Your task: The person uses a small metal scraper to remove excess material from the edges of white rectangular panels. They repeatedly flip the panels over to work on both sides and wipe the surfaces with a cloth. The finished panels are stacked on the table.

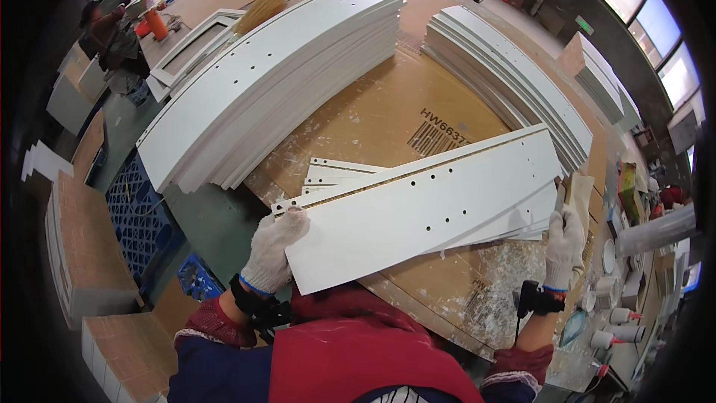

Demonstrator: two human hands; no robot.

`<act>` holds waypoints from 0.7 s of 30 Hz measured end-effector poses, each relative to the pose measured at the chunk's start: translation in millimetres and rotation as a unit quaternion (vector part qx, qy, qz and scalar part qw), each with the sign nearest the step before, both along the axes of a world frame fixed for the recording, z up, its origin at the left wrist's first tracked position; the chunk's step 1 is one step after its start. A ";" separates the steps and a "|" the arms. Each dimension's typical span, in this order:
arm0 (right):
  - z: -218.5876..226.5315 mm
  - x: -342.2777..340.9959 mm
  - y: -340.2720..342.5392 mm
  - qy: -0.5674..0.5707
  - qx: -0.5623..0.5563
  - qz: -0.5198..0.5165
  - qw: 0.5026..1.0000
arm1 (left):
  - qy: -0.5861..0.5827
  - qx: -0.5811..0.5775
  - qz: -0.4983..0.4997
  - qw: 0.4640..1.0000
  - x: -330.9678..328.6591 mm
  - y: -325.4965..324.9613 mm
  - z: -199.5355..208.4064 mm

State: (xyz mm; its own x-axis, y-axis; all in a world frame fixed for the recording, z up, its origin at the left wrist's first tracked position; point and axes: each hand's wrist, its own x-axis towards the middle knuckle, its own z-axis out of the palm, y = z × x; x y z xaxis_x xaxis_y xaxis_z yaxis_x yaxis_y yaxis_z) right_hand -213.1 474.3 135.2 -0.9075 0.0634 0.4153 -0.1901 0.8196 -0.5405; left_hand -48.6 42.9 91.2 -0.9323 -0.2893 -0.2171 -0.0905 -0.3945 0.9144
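Observation:
A long white panel (403,209) with drilled holes and a groove along its far edge lies tilted across a few similar white panels (328,172). My left hand (274,248), in a knitted white glove, is closed on the panel's left end. My right hand (564,248), gloved the same way, is just beyond the panel's right end. Its fingers are closed around a beige, sheet-like piece (582,192); its exact kind is unclear. Beneath the panels is cardboard (403,104) with white smears.
A tall stack of white panels (253,67) stands far left, another stack (514,67) far right. Cups and bottles (608,291) crowd the right side. Blue plastic pallets (145,201) and boards (89,246) are at left. Another person (112,37) works beyond them.

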 end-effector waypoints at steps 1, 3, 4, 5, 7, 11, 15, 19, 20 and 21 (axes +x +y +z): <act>-0.2 -10.0 3.9 0.009 0.043 0.010 0.999 | 0.007 0.011 -0.019 1.000 -3.7 3.2 8.9; 14.3 -22.9 -13.1 -0.066 0.083 -0.021 0.994 | 0.020 0.039 -0.025 0.999 -7.2 7.1 12.9; 21.1 -27.9 -19.7 -0.103 0.104 -0.033 0.989 | 0.028 0.059 -0.016 0.998 -7.3 8.3 12.0; 15.7 -32.5 -16.7 -0.068 0.114 -0.019 0.991 | 0.039 0.079 -0.012 0.996 -9.6 10.5 11.1; -7.9 -45.9 -12.0 0.001 0.132 0.014 0.991 | 0.032 0.078 0.010 0.996 -9.6 11.6 3.4; -4.2 -13.4 -78.4 0.112 0.173 0.169 0.964 | 0.018 0.180 -0.004 0.983 -18.7 14.8 15.6; 18.4 65.5 -149.4 -0.118 0.215 0.566 0.787 | 0.014 0.167 0.016 0.986 -27.0 16.9 18.0; 6.7 84.5 -131.7 -0.273 0.128 0.607 0.735 | 0.030 0.192 0.040 0.980 -28.5 6.7 22.9; 12.7 79.8 -125.0 -0.252 0.102 0.561 0.782 | 0.042 0.189 0.055 0.980 -23.6 -3.2 21.8; 14.3 81.4 -115.2 -0.283 0.096 0.488 0.820 | 0.053 0.183 0.069 0.979 -20.5 -14.2 11.2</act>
State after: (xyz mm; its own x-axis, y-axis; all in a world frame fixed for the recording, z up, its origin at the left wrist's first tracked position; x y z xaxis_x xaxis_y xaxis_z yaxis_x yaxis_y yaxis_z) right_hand -131.7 359.2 149.4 -0.5370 -0.8257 -0.1728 -0.5697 0.5060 -0.6476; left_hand -69.2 28.6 102.4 -0.9123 -0.3360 -0.2340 0.0749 -0.6988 0.7114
